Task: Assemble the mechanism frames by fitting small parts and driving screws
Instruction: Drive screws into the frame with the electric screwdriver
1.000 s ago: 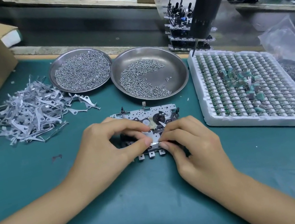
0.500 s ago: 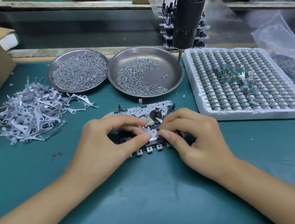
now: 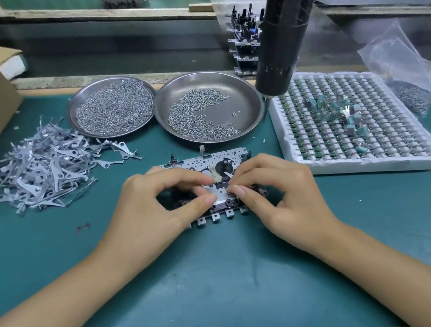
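On the teal mat (image 3: 231, 290) before us lies the perforated metal mechanism frame (image 3: 206, 165), our left hand (image 3: 148, 212) and right hand (image 3: 280, 192) pinching a small silver plate (image 3: 221, 192) on it. Behind stand two steel dishes of screws (image 3: 207, 107) and a white foam tray (image 3: 356, 121), under a hanging black screwdriver (image 3: 281, 22).

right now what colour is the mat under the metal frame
Teal green work mat, seen best in the head view, beneath the perforated silver metal frame.

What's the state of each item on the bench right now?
mechanism frame: flat on mat, under both hands
left hand: pinching small metal piece on frame
right hand: pinching same piece
left dish: nearly full of screws
right dish: partly filled
electric screwdriver: hanging, unheld
foam tray: mostly filled
lever pile: loose heap
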### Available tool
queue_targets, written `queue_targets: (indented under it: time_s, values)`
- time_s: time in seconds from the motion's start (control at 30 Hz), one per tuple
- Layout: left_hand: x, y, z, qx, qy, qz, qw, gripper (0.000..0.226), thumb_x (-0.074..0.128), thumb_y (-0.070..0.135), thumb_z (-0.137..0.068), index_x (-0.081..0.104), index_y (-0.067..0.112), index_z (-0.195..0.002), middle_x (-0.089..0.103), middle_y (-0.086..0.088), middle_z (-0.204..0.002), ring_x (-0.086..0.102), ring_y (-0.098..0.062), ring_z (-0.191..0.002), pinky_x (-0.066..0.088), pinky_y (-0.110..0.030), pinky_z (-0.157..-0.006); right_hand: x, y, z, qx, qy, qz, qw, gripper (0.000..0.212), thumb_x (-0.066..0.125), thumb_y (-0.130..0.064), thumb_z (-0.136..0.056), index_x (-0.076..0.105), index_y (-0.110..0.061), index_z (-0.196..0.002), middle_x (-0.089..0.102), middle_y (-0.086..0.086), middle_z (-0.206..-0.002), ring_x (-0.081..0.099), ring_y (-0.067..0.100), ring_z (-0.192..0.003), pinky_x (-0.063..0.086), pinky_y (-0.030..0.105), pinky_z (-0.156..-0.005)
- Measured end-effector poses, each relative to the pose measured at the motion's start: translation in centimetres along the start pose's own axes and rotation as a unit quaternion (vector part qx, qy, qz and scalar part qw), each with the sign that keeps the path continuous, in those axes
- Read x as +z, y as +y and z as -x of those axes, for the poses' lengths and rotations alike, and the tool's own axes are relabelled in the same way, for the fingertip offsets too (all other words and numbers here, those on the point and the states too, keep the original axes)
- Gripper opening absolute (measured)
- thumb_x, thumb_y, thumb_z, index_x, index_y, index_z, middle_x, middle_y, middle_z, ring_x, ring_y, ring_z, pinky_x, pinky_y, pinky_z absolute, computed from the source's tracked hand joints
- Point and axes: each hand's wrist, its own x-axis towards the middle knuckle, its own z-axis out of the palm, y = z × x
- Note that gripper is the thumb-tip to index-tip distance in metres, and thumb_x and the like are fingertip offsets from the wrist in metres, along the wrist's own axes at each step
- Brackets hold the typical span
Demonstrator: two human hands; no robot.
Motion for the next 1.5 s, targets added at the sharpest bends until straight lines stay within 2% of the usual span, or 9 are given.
queue_targets:
  time_s: [0.23, 0.33, 0.5, 0.7, 0.93, 1.07, 1.2, 1.3, 1.5]
  values:
    - [-1.8, -0.5, -2.0, 0.09, 0.124, -0.137, 0.979, 0.014, 0.065, 0.022, -0.088, 0.073, 0.016, -0.098, 0.068, 0.007, -0.089, 0.058, -0.004, -0.082, 0.041, -0.013, -0.078, 0.1, 0.3, -0.2, 0.009, 0.047, -0.017, 0.999, 0.014, 0.062, -0.008, -0.086, 0.071, 0.0, -0.08, 0.066, 0.006, -0.082, 0.061, 0.015, -0.079, 0.048, 0.024, -0.074]
    - [-4.4, -2.0, -4.8, 0.066, 0.171, -0.256, 0.949, 0.02, 0.06, 0.01, -0.092, 0.068, 0.007, -0.111, 0.066, -0.008, -0.101, 0.06, -0.021, -0.09, 0.04, -0.026, -0.081, 0.2, 0.3, -0.3, 0.008, 0.057, -0.019, 0.998, 0.014, 0.062, -0.01, -0.087, 0.071, -0.002, -0.08, 0.065, 0.004, -0.082, 0.06, 0.012, -0.079, 0.046, 0.019, -0.074]
    - [-6.1, -3.9, -9.3, -0.029, 0.122, -0.38, 0.917, 0.034, 0.059, 0.018, -0.093, 0.06, 0.008, -0.126, 0.059, -0.018, -0.121, 0.052, -0.037, -0.11, 0.04, -0.042, -0.094, 0.3, 0.2, -0.3, 0.002, 0.058, -0.02, 0.998, 0.013, 0.063, -0.01, -0.087, 0.071, -0.004, -0.078, 0.064, 0.002, -0.081, 0.06, 0.011, -0.078, 0.046, 0.018, -0.073]
    - [-5.8, -3.8, -10.6, -0.046, 0.127, -0.413, 0.901, 0.017, 0.064, 0.021, -0.09, 0.074, 0.012, -0.1, 0.069, -0.014, -0.101, 0.059, -0.035, -0.099, 0.042, -0.036, -0.082, 0.4, 0.2, -0.5, -0.008, 0.056, -0.02, 0.998, 0.012, 0.062, -0.011, -0.087, 0.071, -0.008, -0.078, 0.064, -0.002, -0.081, 0.059, 0.006, -0.077, 0.044, 0.014, -0.071]
    - [-5.9, -4.3, -10.3, -0.043, 0.168, -0.445, 0.879, 0.013, 0.057, 0.029, -0.094, 0.068, 0.02, -0.094, 0.068, -0.004, -0.1, 0.058, -0.029, -0.1, 0.031, -0.038, -0.086, 0.5, 0.1, -0.6, -0.023, 0.041, -0.01, 0.999, 0.013, 0.062, -0.011, -0.087, 0.072, -0.007, -0.08, 0.064, -0.003, -0.082, 0.059, 0.004, -0.078, 0.047, 0.017, -0.07]
    - [-5.8, -3.9, -9.8, -0.048, 0.198, -0.33, 0.922, 0.008, 0.058, 0.021, -0.091, 0.064, 0.015, -0.09, 0.067, -0.005, -0.087, 0.06, -0.027, -0.088, 0.042, -0.036, -0.085, 0.5, 0.2, -0.6, -0.021, 0.049, -0.009, 0.999, 0.012, 0.062, -0.01, -0.086, 0.072, -0.008, -0.08, 0.064, -0.003, -0.083, 0.059, 0.003, -0.079, 0.046, 0.013, -0.071]
    - [-5.1, -2.4, -7.8, -0.02, 0.261, -0.158, 0.952, 0.005, 0.067, 0.01, -0.083, 0.066, 0.014, -0.081, 0.067, 0.004, -0.075, 0.059, 0.002, -0.066, 0.043, -0.009, -0.067, 0.2, -0.1, -0.9, -0.032, 0.066, 0.014, 0.997, 0.01, 0.063, -0.008, -0.086, 0.072, -0.005, -0.084, 0.065, -0.001, -0.086, 0.059, 0.005, -0.081, 0.045, 0.014, -0.073]
    - [-3.7, -1.5, -6.0, -0.021, 0.255, -0.004, 0.967, 0.016, 0.071, 0.004, -0.081, 0.066, 0.019, -0.079, 0.067, 0.01, -0.076, 0.059, 0.007, -0.064, 0.045, -0.004, -0.066, -0.2, -0.5, -3.1, -0.048, 0.06, 0.072, 0.994, 0.012, 0.062, -0.003, -0.086, 0.071, -0.002, -0.094, 0.067, 0.003, -0.092, 0.058, 0.005, -0.087, 0.042, 0.009, -0.082]
    - [-1.9, 0.0, -4.4, -0.029, 0.207, 0.123, 0.97, 0.02, 0.071, 0.007, -0.081, 0.071, 0.027, -0.085, 0.072, 0.019, -0.078, 0.064, 0.007, -0.074, 0.045, -0.005, -0.068, 0.9, 0.4, -9.9, 0.116, -0.131, 0.2, 0.964, 0.027, 0.058, -0.014, -0.094, 0.065, -0.009, -0.119, 0.066, 0.007, -0.116, 0.06, 0.021, -0.104, 0.045, 0.029, -0.094]
